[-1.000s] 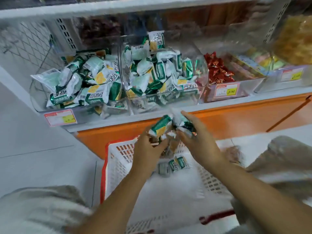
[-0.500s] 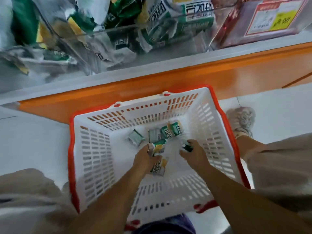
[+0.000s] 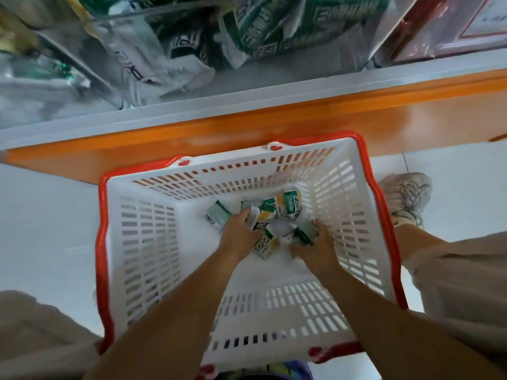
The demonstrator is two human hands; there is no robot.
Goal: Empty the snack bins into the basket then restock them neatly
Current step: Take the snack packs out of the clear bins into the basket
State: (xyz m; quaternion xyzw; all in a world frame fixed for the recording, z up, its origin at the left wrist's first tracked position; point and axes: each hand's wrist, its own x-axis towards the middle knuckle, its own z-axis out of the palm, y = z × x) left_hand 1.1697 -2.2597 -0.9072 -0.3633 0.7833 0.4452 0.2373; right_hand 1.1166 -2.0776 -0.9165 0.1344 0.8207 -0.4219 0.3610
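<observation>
Hands moved from bins [image 3: 164, 50] to basket [image 3: 148, 242] floor. Left hand [image 3: 238, 235] curled round snack packets [image 3: 262, 219]; right hand [image 3: 317, 249] grips green packet [image 3: 305, 233]. Release pending; bins far from empty.

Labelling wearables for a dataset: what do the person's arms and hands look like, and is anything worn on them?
The left forearm and right forearm are bare, no sleeves in view. The left hand and right hand wear no gloves; no watch, bracelet or ring shows.
</observation>
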